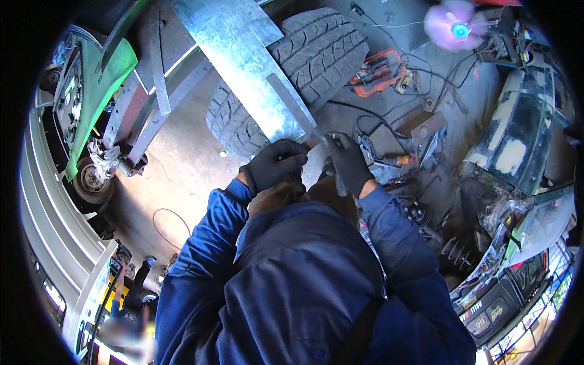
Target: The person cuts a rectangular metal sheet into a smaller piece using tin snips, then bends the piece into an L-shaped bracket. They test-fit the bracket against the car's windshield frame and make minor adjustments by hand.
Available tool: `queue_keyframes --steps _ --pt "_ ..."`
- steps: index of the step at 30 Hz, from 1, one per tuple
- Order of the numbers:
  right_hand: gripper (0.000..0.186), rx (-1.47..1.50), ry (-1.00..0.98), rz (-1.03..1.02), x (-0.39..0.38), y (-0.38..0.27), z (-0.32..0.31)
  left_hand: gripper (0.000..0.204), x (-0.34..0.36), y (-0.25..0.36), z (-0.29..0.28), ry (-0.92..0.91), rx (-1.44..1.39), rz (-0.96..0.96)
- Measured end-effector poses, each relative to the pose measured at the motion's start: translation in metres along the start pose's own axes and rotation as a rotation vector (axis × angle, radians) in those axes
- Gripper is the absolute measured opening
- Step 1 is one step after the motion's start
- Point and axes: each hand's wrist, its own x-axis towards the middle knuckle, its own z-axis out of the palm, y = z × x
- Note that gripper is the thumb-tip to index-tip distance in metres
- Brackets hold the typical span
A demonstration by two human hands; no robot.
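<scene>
My left hand (277, 165), in a dark glove, is closed beside the near end of a shiny sheet of metal (243, 55). Its thumb and fingers are pressed together, and what they may hold is hidden. Just right of the sheet's near corner is my right hand (348, 163), also gloved, its fingers curled round a thin, pale, partly see-through thing that I cannot name. A narrow grey metal strip (291, 100) lies along the sheet's right edge, its near end pointing between my hands. The sheet rests across large black tyres (322, 52).
An orange toolbox (380, 72) with tools stands beyond the tyres. A fan (459, 29) spins at the far right. Cables and metal scraps (420, 131) litter the floor on the right. Left are a green panel (103, 100), steel beams (167, 112) and a pale vehicle (52, 213). Another person is lower left.
</scene>
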Motion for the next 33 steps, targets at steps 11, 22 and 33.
queue_keyframes --steps 11,22,33 --pt "0.021 0.234 -0.061 0.030 0.031 0.017 0.021 0.045 -0.001 0.015 -0.004 0.022 0.402 -0.099" --pt "0.021 0.314 -0.071 -0.001 0.023 0.018 0.014 0.049 -0.005 0.071 -0.009 -0.039 0.529 -0.508" --pt "0.022 0.314 -0.034 0.006 0.037 0.029 0.025 0.044 0.031 0.039 -0.055 0.597 1.018 0.427"
